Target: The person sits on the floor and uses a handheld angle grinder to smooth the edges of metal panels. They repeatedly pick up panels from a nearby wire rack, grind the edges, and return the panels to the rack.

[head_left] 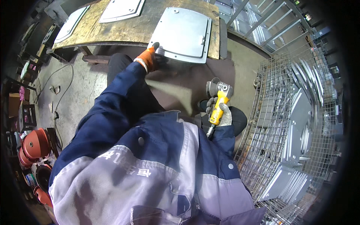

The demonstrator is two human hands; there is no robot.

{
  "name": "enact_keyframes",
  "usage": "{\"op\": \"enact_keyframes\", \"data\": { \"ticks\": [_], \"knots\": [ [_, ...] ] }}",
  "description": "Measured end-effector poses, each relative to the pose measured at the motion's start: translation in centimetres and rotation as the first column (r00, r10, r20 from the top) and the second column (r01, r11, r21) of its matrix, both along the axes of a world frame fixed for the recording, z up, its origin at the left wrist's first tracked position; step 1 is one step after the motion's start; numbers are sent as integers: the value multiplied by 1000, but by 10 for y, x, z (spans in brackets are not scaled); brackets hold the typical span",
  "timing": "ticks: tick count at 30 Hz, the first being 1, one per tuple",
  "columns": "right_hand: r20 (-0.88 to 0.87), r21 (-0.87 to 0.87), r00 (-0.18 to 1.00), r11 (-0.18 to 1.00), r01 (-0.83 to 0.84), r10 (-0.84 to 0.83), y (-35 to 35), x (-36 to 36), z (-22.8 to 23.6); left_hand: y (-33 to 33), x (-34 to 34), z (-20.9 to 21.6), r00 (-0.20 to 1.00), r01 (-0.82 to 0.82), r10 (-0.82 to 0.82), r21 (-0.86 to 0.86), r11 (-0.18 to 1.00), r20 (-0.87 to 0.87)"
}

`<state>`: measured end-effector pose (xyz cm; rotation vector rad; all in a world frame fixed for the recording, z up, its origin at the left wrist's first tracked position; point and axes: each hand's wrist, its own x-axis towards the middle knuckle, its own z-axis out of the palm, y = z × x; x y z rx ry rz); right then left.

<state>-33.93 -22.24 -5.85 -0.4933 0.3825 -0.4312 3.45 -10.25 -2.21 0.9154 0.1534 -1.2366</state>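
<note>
My left hand [147, 60], in an orange and dark glove, grips the near left corner of a light grey metal panel [182, 32]. That panel lies flat on a wooden table [153, 17] and has rounded corners, a raised inner field and a small fitting at its right side. Its left-hand fingers are partly hidden below the panel's edge. Low on the right, my right hand [225, 114], in a grey glove, is wrapped round a yellow angle grinder [219, 108]. The grinder's disc [213, 87] points away from me, apart from the panel.
Two similar panels [122, 9] [73, 23] lie farther left on the table. To my right stands a wire mesh basket [268, 112] with stacked metal plates [296, 127]. A metal rack [258, 26] is behind it. Reddish round housings [36, 143] and a floor cable [71, 80] are at left.
</note>
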Motion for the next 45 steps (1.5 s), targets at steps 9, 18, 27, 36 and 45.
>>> {"op": "enact_keyframes", "data": {
  "ticks": [9, 18, 27, 36, 45],
  "knots": [
    [-474, -376, 865, 850, -368, 165, 23, 98, 91, 56, -114, -1, 817, 574, -517, -435, 694, 254],
    [-799, -519, 572, 269, -811, 184, -2, 224, 144, 28, -95, 18, 967, 209, -252, -509, 835, -17],
    [-858, -416, 462, 226, -881, 225, -5, 290, 148, 17, -66, 27, 966, -96, -65, -577, 811, -252],
    [-890, -366, 381, 106, -924, 250, -9, 296, 155, 6, -73, 18, 937, -177, -51, -596, 783, -346],
    [-886, -395, 421, 156, -905, 197, -33, 251, 137, -13, -108, 13, 933, -94, -90, -477, 874, -349]
  ]
}}
